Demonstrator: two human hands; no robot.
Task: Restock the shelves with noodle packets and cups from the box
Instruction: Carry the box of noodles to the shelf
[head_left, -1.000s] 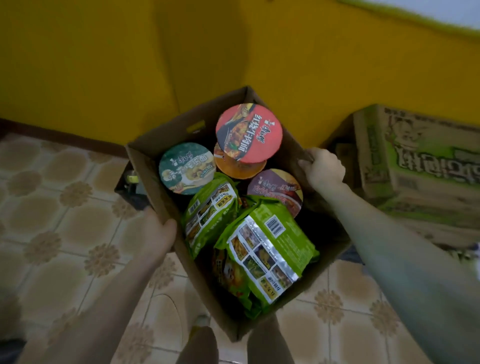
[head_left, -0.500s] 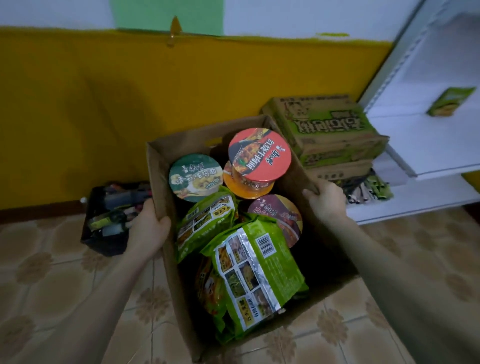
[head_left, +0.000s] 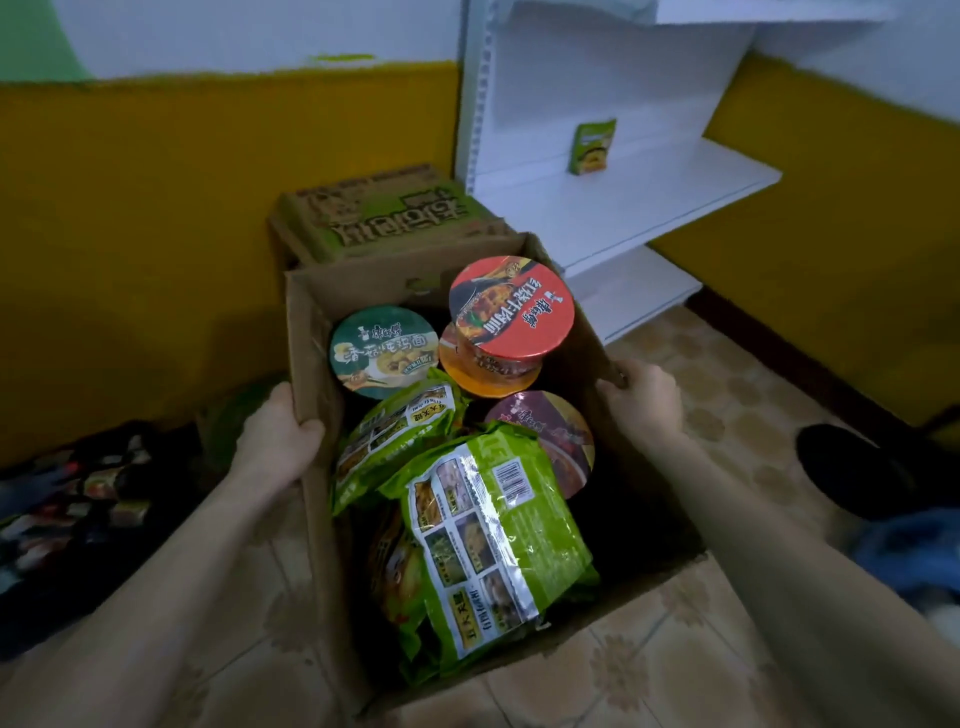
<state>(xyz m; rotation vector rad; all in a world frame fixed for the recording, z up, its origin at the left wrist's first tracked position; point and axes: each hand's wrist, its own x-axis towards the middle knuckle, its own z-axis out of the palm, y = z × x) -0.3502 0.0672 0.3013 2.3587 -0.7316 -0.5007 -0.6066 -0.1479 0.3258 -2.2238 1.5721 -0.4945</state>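
I carry an open cardboard box (head_left: 311, 332) above the tiled floor. My left hand (head_left: 278, 441) grips its left wall and my right hand (head_left: 641, 397) grips its right wall. Inside stand several noodle cups: a red-lidded cup (head_left: 511, 309) on top of an orange one, a green-lidded cup (head_left: 383, 351) and a purple-lidded cup (head_left: 545, 434). Green noodle packets (head_left: 483, 540) lie stacked at the near end. The white shelves (head_left: 623, 208) stand ahead to the right, with one small green packet (head_left: 594, 146) upright on the middle shelf.
A closed green-printed carton (head_left: 384, 213) sits on the floor beyond the box, against the yellow wall. A dark crate of small items (head_left: 72, 499) lies at left. A dark round object (head_left: 852, 467) and something blue (head_left: 909, 551) lie at right.
The view has swung right and the box has come with it toward the shelves, which now fill the upper right. Both hands keep their hold on the box walls.
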